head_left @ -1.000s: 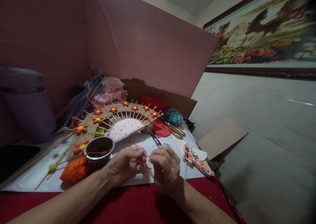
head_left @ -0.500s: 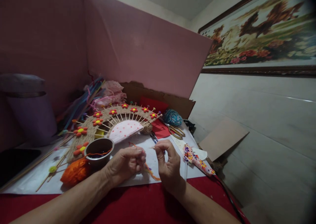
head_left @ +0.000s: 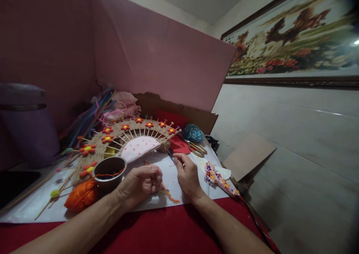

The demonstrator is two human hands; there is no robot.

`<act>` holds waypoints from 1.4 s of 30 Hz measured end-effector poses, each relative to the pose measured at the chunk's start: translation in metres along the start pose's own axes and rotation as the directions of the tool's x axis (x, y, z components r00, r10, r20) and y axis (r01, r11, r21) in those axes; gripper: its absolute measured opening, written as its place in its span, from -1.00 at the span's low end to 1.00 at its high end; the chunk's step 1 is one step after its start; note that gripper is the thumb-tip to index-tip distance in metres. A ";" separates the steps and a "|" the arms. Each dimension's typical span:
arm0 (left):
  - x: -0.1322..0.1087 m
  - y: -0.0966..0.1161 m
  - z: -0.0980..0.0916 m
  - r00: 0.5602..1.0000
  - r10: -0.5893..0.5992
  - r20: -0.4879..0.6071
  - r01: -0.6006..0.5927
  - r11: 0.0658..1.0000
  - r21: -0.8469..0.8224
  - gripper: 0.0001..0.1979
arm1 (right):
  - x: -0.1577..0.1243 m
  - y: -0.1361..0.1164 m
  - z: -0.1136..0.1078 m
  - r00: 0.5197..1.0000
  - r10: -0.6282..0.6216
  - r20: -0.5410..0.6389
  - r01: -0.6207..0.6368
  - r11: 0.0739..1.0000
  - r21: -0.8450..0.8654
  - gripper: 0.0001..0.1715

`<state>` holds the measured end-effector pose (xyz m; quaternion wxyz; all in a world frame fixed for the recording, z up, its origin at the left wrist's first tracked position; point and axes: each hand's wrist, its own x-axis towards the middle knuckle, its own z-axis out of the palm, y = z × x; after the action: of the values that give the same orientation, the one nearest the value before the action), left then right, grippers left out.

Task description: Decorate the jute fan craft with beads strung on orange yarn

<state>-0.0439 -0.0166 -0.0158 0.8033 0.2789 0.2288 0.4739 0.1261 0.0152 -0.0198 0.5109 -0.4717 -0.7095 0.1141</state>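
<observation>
My left hand (head_left: 143, 183) is held above the white paper beside the dark cup, its fingers curled and thumb pressed to them. Whatever they pinch, if anything, is too small to make out. Farther right, my right hand (head_left: 187, 176) reaches down with its fingers closed at a small pair of pliers (head_left: 171, 155); its palm hides the handles. Between the hands lie short orange and yellow yarn ends (head_left: 171, 198). Behind them stands a twine-wrapped arch (head_left: 98, 145) bearing red-orange flowers with yellow centres, with sticks around a dotted pink half-disc (head_left: 140, 148).
The cup (head_left: 110, 172) with dark contents sits by an orange yarn ball (head_left: 82, 197). Gold-handled scissors (head_left: 198, 149) and a blue yarn ball (head_left: 193, 133) lie behind my right hand. A flower-patterned glue gun (head_left: 220, 180) with a cord rests at right. A purple container (head_left: 28, 134) stands left.
My right hand has moved forward to the pliers, and the thin pointed stick in its fingers no longer shows. The left hand keeps its curled pose. The view has shifted slightly.
</observation>
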 end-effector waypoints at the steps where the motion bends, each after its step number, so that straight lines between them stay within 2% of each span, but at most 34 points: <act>1: 0.000 0.000 0.000 1.000 -0.003 0.000 0.003 1.000 0.004 -0.95 | 0.002 0.002 -0.001 1.000 0.003 -0.012 -0.003 1.000 -0.027 -0.83; 4: 0.001 -0.001 -0.001 1.000 -0.005 0.006 0.005 1.000 0.000 -0.95 | 0.011 0.013 -0.009 0.998 -0.057 -0.030 0.049 0.975 -0.217 -0.85; 6: 0.000 -0.002 -0.001 1.000 -0.005 0.007 0.005 1.000 -0.005 -0.94 | 0.019 0.023 -0.014 0.992 -0.124 -0.016 0.109 0.919 -0.380 -0.81; 9: 0.000 -0.002 0.000 1.000 -0.006 -0.005 0.006 1.000 -0.008 -0.92 | 0.029 0.037 -0.019 0.986 -0.164 0.014 0.153 0.888 -0.433 -0.72; 12: 0.000 -0.001 0.001 1.000 0.002 -0.008 -0.002 1.000 -0.002 -0.91 | 0.030 0.036 -0.020 0.980 -0.198 0.018 0.188 0.896 -0.402 -0.69; 14: 0.000 -0.002 0.002 1.000 0.019 -0.003 -0.019 1.000 0.004 -0.90 | 0.024 0.023 -0.019 0.971 -0.240 0.001 0.226 0.914 -0.337 -0.76; 17: 0.000 -0.002 0.002 0.999 0.050 -0.002 -0.050 0.999 -0.004 -0.88 | 0.005 -0.004 -0.015 0.964 -0.266 -0.006 0.263 0.954 -0.147 -0.85; 20: 0.001 -0.003 0.001 0.997 0.072 0.000 -0.072 0.997 -0.007 -0.87 | -0.012 -0.023 -0.010 0.949 -0.308 0.065 0.309 0.951 -0.002 -0.83; 23: 0.001 -0.004 0.000 0.997 0.075 0.012 -0.075 0.997 0.008 -0.88 | -0.020 -0.029 -0.006 0.934 -0.338 0.113 0.332 0.941 0.072 -0.85; 29: 0.001 -0.006 0.002 0.998 0.056 0.021 -0.057 0.998 0.005 -0.86 | -0.023 -0.027 -0.005 0.930 -0.353 0.102 0.344 0.934 0.092 -0.95; 42: 0.003 -0.008 0.003 0.999 0.036 0.023 -0.035 0.999 -0.035 -0.83 | -0.024 -0.031 -0.004 0.943 -0.324 0.075 0.316 0.943 0.102 -0.95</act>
<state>-0.0356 -0.0174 -0.0195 0.8022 0.2748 0.2061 0.4884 0.1129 -0.0211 -0.0132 0.5104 -0.3215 -0.7933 0.0820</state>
